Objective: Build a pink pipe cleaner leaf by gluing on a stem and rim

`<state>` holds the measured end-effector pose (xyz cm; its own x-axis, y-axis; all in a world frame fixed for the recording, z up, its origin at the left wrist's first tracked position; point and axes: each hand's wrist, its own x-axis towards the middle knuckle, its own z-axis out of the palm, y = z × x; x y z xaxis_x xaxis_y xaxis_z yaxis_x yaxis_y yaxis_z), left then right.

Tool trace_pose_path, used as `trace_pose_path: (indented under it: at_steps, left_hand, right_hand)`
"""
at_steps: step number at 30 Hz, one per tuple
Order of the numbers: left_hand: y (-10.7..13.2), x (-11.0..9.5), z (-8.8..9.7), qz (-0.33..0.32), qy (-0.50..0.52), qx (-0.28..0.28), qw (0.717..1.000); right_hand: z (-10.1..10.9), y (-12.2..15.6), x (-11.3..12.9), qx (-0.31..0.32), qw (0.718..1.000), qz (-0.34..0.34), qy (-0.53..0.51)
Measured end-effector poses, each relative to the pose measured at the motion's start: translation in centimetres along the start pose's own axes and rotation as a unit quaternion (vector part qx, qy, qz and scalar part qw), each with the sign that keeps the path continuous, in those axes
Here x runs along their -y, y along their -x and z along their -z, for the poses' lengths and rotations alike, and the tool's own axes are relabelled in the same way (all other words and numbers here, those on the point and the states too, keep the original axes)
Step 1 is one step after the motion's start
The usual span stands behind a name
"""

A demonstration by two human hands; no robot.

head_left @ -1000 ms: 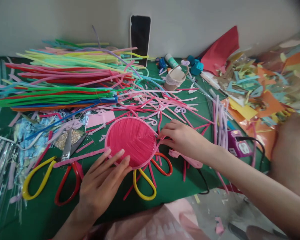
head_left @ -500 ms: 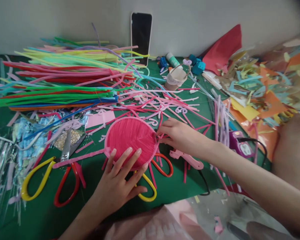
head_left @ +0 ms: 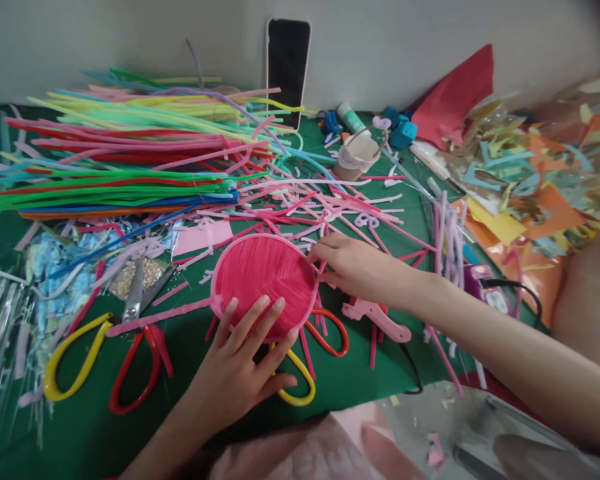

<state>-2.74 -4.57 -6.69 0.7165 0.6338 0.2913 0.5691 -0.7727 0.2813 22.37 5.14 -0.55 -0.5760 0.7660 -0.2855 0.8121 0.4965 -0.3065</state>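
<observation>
A round deep-pink disc (head_left: 260, 273) with a paler pink border lies on the green tabletop before me. A pink pipe-cleaner stem (head_left: 165, 317) sticks out from its left side. My left hand (head_left: 245, 360) rests on the lower part of the disc, fingers stretched and spread flat. At the right rim my right hand (head_left: 343, 263) is closed in a pinch on a short pink pipe cleaner (head_left: 321, 272); its far end is hidden by the fingers. Red-and-yellow-handled scissors lie partly under the disc, with a yellow handle (head_left: 305, 390) and a red handle (head_left: 343, 337) showing.
Open scissors (head_left: 135, 310) lie at left. Bundled pipe cleaners (head_left: 130, 190) fill the back left, and a phone (head_left: 287, 73) leans on the wall. A pink glue gun (head_left: 377, 317), small bucket (head_left: 357, 157) and paper scraps (head_left: 510, 167) are at right, beside another person's arm (head_left: 587, 293).
The view has shifted slightly. My right hand's fingers have moved a little at the disc's right rim, and my left hand stays flat on the disc.
</observation>
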Motion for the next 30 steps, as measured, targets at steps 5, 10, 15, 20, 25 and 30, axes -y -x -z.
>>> trace_pose_path:
  at_steps: [5,10,15,20,25,30]
  left_hand:
    - [-0.9,0.6,1.4,-0.001,0.035,-0.004,0.999]
    - [-3.7,2.9,3.7,0.005,-0.009,-0.062,0.998]
    - [-4.5,4.3,4.0,0.01,-0.028,-0.121,0.992]
    - [-2.2,4.5,4.2,0.1,-0.044,-0.16,0.981]
    - [1.1,3.8,4.8,0.255,-0.081,-0.141,0.953]
    - [2.9,2.5,3.8,0.305,-0.047,-0.119,0.944]
  right_hand:
    - [0.0,-0.3,0.1,0.009,1.0,0.002,0.003]
    - [-0.3,-0.5,0.0,-0.007,1.0,0.024,0.017]
    - [-0.8,-0.5,-0.2,-0.039,0.998,0.041,0.015]
    - [-0.9,-0.4,-0.1,-0.042,0.999,0.031,-0.004]
    - [-0.9,-0.5,-0.1,-0.045,0.998,0.021,-0.038]
    - [-1.6,0.4,0.1,-0.123,0.992,0.008,-0.026]
